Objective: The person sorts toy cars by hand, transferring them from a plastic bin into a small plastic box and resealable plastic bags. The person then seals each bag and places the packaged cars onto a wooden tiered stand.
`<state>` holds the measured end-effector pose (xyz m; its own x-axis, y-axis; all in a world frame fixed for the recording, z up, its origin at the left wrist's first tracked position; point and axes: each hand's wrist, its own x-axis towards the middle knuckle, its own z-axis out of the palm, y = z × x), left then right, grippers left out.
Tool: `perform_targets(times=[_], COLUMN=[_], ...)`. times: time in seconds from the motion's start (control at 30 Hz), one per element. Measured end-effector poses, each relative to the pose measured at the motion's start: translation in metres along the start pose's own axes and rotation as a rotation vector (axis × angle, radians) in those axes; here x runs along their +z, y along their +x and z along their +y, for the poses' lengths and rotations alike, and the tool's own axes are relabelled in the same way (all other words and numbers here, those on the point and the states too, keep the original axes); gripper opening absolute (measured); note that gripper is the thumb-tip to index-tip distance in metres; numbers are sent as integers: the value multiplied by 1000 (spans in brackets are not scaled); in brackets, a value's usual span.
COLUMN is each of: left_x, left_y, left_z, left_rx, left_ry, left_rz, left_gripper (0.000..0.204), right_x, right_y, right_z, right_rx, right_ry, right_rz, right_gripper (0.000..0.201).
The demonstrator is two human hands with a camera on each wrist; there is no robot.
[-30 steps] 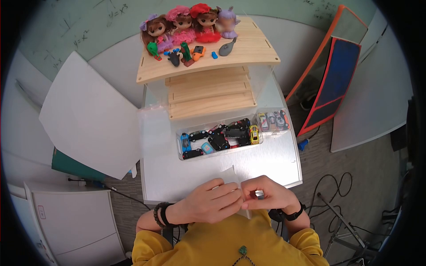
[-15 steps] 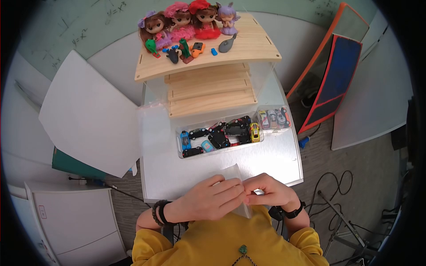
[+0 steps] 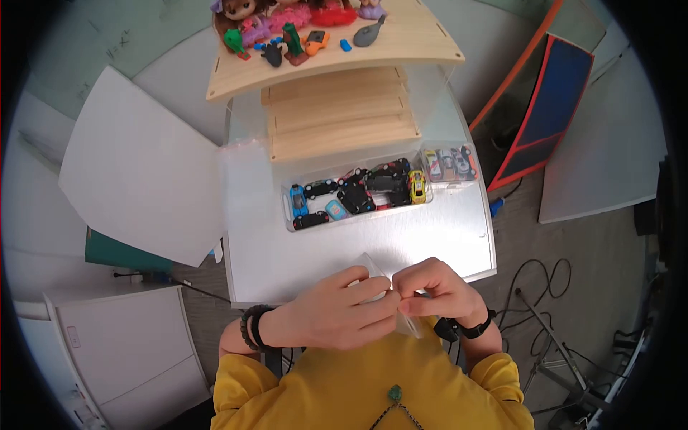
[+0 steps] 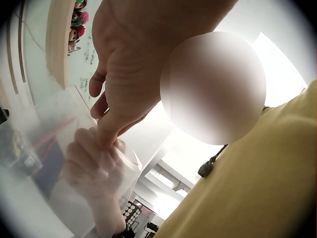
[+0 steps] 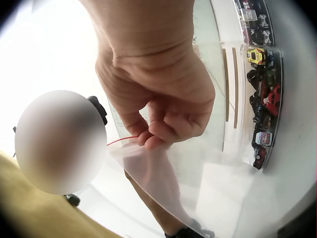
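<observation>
Head view: we use the tray of toy cars (image 3: 287, 208) as the landmark. In front of it, at the near edge of the table (image 3: 251, 272), we hold a clear plastic bag (image 3: 410, 322) between both hands. The left hand (image 3: 344, 308) keeps a narrow grip, its fingers curled on the bag. The right hand (image 3: 441, 290) pinches the bag's edge beside a red strip (image 5: 121, 140), seen in the right wrist view; its grip is also narrow. The two hands meet at the fingertips. Directly right of the tray is a small box of cars (image 3: 451, 183); behind the tray stands a wooden shelf unit (image 3: 344, 143), with dolls (image 3: 290, 16) and small toy figures (image 3: 293, 44) on top.
</observation>
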<state>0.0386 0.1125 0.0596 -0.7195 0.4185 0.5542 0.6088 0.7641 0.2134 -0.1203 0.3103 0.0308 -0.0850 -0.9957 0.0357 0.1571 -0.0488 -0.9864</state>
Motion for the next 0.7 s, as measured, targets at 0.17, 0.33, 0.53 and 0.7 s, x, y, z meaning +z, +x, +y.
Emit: perform_targets(times=[0.17,0.33,0.53,0.7], left_x=[-5,-8,-18,-25], left_y=[-3,-6,-3,-8], left_z=[1,0,2,10], left_rx=[11,0,39,26], left_ry=[4,-23,28,-70], left_rz=[-31,-71,-52,-105], left_gripper=[8,8,11,17], right_x=[8,16,20,6], right_y=[1,1,-1,-12], right_z=[-1,5,0,0], right_rx=[11,32,74,37], right_ry=[-48,-45,0,0], right_rz=[30,73,93,292], right_gripper=[29,30,26,16])
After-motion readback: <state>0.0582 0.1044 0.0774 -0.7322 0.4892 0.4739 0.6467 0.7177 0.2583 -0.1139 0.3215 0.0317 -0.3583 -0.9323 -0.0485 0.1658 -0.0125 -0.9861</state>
